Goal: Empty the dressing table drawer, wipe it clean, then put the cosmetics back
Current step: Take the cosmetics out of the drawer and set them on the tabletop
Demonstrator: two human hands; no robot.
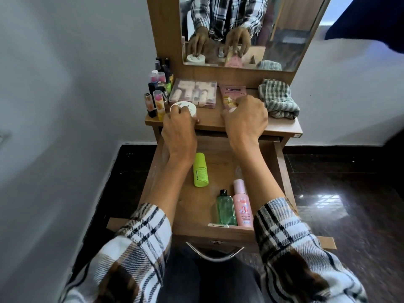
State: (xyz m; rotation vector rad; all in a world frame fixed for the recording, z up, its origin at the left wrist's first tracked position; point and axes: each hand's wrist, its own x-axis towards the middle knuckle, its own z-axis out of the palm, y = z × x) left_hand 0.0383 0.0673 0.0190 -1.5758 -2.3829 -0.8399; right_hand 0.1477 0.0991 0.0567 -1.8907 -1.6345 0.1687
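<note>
The wooden drawer (166,167) of the dressing table stands pulled out below me. Inside it lie a lime-green bottle (200,170), a clear green bottle with a black cap (225,208) and a pink bottle (242,206). On the tabletop (209,119), my left hand (179,125) grips a round white jar (185,107) from above. My right hand (246,119) holds a pink tube (232,95) lying on the tabletop. A clear plastic case of small cosmetics (193,92) sits between them at the back.
Several lipsticks and small bottles (158,88) crowd the tabletop's left rear corner. A striped green cloth (278,101) lies bunched at the right. The mirror (240,29) rises behind. A white wall is on the left, dark glossy floor (338,193) on the right.
</note>
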